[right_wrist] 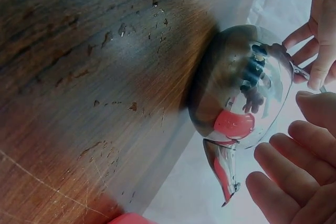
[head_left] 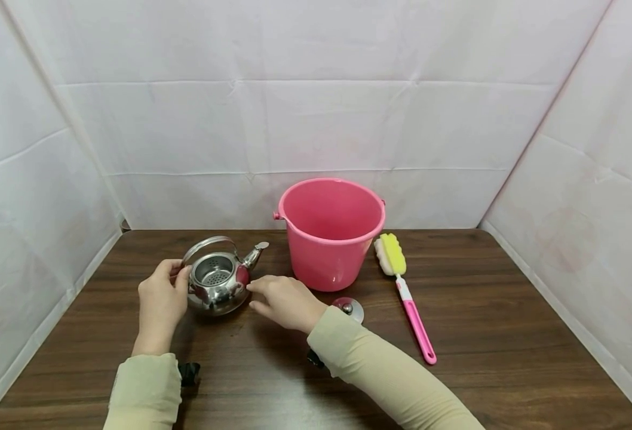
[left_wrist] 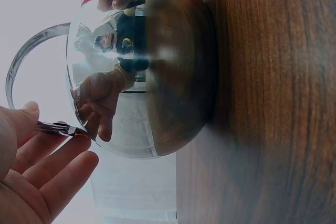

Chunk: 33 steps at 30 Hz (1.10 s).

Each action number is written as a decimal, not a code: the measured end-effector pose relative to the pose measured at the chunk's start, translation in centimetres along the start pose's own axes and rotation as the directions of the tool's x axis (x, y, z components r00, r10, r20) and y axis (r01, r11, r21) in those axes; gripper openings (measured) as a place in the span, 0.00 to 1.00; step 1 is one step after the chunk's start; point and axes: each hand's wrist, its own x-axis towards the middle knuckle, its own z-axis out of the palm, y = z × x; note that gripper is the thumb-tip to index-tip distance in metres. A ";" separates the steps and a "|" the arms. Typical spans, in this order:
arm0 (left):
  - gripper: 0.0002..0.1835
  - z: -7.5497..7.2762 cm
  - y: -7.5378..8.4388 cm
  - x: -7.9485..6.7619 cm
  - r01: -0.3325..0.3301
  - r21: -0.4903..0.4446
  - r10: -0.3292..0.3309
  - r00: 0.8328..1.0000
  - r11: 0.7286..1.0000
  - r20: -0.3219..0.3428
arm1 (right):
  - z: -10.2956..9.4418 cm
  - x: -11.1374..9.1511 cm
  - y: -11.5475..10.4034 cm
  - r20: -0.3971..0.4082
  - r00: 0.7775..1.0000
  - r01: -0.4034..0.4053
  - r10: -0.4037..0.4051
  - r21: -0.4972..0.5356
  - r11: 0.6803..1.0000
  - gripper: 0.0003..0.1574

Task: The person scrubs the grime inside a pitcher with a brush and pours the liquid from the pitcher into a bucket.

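A shiny steel teapot [head_left: 216, 298] sits upright on the wooden table, lidless, with a perforated strainer showing in its mouth. Its handle [left_wrist: 21, 61] arches over the top and its spout [right_wrist: 223, 169] points toward the bucket. At the handle's lower left end, my left hand [head_left: 161, 298] pinches the metal between thumb and fingers. Beside the teapot's spout side, my right hand [head_left: 288, 303] holds nothing; its fingers [right_wrist: 286, 174] are spread and slightly bent, apart from the steel in the right wrist view. The round lid [head_left: 355, 312] with its knob lies on the table, partly hidden behind the right forearm.
A pink bucket [head_left: 321, 263] stands at the back centre, close to the spout. To its right lies a sponge brush [head_left: 415, 325] with a yellow and white head and a pink handle. White cloth walls [head_left: 316, 125] enclose the table [head_left: 509, 334].
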 end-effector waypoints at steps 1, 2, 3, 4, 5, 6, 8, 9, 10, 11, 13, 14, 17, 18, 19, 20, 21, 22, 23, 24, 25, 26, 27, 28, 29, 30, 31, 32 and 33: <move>0.10 0.0 0.0 0.0 0.001 0.001 -0.001 1.000 1.000 0.001 | 0.0 0.0 -0.1 -0.001 1.000 0.003 -0.003 -0.003 1.000 0.22; 0.10 0.0 0.0 0.0 0.003 0.002 -0.003 1.000 1.000 0.002 | 0.0 0.0 -0.1 0.000 1.000 0.006 -0.006 -0.003 1.000 0.22; 0.10 0.0 0.1 0.0 0.006 0.004 -0.006 1.000 1.000 0.004 | 0.0 0.1 -0.2 -0.001 1.000 0.008 -0.008 -0.003 1.000 0.22; 0.10 0.0 0.1 0.0 0.008 0.004 -0.008 1.000 1.000 0.006 | 0.0 0.1 -0.2 -0.001 1.000 0.011 -0.011 -0.002 1.000 0.22; 0.10 -0.1 0.1 0.0 0.010 0.006 -0.010 1.000 1.000 0.008 | 0.0 0.2 -0.3 -0.002 1.000 0.015 -0.015 0.001 1.000 0.23; 0.11 -0.1 0.0 0.0 0.012 0.007 -0.012 1.000 1.000 0.010 | 0.1 0.2 -0.3 -0.004 1.000 0.019 -0.019 0.002 1.000 0.22; 0.11 -0.1 0.0 0.1 0.014 0.007 -0.014 1.000 1.000 0.014 | 0.2 0.4 -0.4 -0.002 1.000 0.026 -0.026 0.009 1.000 0.22; 0.11 -0.1 0.0 0.1 0.014 0.006 -0.014 1.000 1.000 0.015 | 0.3 0.5 -0.4 -0.002 1.000 0.029 -0.029 0.010 1.000 0.22; 0.11 -0.1 0.0 0.1 0.014 0.005 -0.014 1.000 1.000 0.015 | 0.3 0.6 -0.5 0.000 0.999 0.033 -0.033 0.011 0.999 0.22; 0.11 -0.1 0.0 0.1 0.013 0.004 -0.013 1.000 1.000 0.015 | 0.4 0.7 -0.5 0.001 0.999 0.036 -0.036 0.011 0.999 0.22; 0.11 -0.1 0.1 0.1 0.013 0.001 -0.013 1.000 1.000 0.014 | 0.5 0.9 -0.6 0.003 0.999 0.042 -0.042 0.010 0.999 0.22; 0.11 -0.1 0.1 0.1 0.011 0.000 -0.012 1.000 1.000 0.014 | 0.5 0.9 -0.6 0.005 0.999 0.042 -0.042 0.008 0.999 0.22; 0.11 -0.1 0.0 0.0 0.014 -0.001 -0.014 1.000 1.000 0.013 | 0.6 1.1 -0.7 0.006 0.999 0.048 -0.048 -0.001 0.999 0.21; 0.11 -0.1 0.0 0.0 0.014 -0.002 -0.014 1.000 1.000 0.012 | 0.6 1.2 -0.8 0.006 0.999 0.049 -0.049 -0.003 0.999 0.21; 0.11 0.0 0.0 0.0 0.015 -0.004 -0.015 1.000 1.000 0.012 | 0.6 1.2 -0.8 0.008 0.999 0.050 -0.050 -0.008 0.999 0.21; 0.11 0.0 0.0 -0.1 0.013 -0.006 -0.013 1.000 1.000 0.009 | 0.6 1.2 -0.9 0.010 0.999 0.049 -0.049 -0.014 0.999 0.21; 0.10 0.0 0.0 -0.1 0.012 -0.008 -0.012 1.000 1.000 0.007 | 0.6 1.3 -0.9 0.011 0.999 0.048 -0.047 -0.019 0.999 0.21; 0.10 0.0 0.0 -0.1 0.013 -0.009 -0.013 1.000 1.000 0.007 | 0.6 1.3 -1.0 0.012 0.999 0.047 -0.047 -0.025 0.999 0.21; 0.10 0.0 0.0 -0.1 0.013 -0.010 -0.013 1.000 1.000 0.007 | 0.6 1.3 -1.0 0.012 0.999 0.046 -0.046 -0.027 0.999 0.21; 0.10 0.0 0.0 -0.1 0.013 -0.011 -0.013 1.000 1.000 0.007 | 0.6 1.4 -1.0 0.011 0.999 0.046 -0.046 -0.032 0.998 0.21; 0.10 0.0 0.0 -0.1 0.013 -0.012 -0.013 1.000 1.000 0.007 | 0.6 1.4 -1.1 0.008 0.999 0.048 -0.047 -0.036 0.998 0.21; 0.10 0.1 0.0 0.0 0.012 -0.013 -0.012 1.000 1.000 0.007 | 0.6 1.5 -1.1 0.007 0.999 0.048 -0.048 -0.040 0.998 0.21; 0.10 0.1 0.0 0.0 0.012 -0.012 -0.012 1.000 1.000 0.008 | 0.7 1.6 -1.1 0.005 0.999 0.050 -0.050 -0.043 0.998 0.21; 0.10 0.1 0.0 0.0 0.013 -0.012 -0.012 1.000 1.000 0.009 | 0.7 1.7 -1.1 0.004 0.999 0.054 -0.054 -0.047 0.997 0.21; 0.10 0.1 0.0 0.0 0.009 -0.013 -0.009 1.000 1.000 0.007 | 0.7 1.8 -1.1 0.003 0.998 0.058 -0.058 -0.051 0.997 0.21; 0.10 0.1 -0.1 0.0 0.007 -0.012 -0.007 1.000 1.000 0.004 | 0.7 1.9 -1.1 0.004 0.998 0.061 -0.061 -0.056 0.997 0.21; 0.10 0.1 -0.1 0.1 0.004 -0.012 -0.004 1.000 1.000 0.002 | 0.6 1.9 -1.2 0.008 0.998 0.063 -0.063 -0.061 0.996 0.21; 0.10 0.1 -0.2 0.1 0.001 -0.010 -0.001 1.000 1.000 -0.001 | 0.6 2.0 -1.3 0.013 0.998 0.065 -0.064 -0.067 0.996 0.22; 0.10 0.1 -0.2 0.1 0.000 -0.009 0.000 1.000 1.000 -0.002 | 0.5 2.1 -1.3 0.017 0.998 0.070 -0.069 -0.073 0.995 0.22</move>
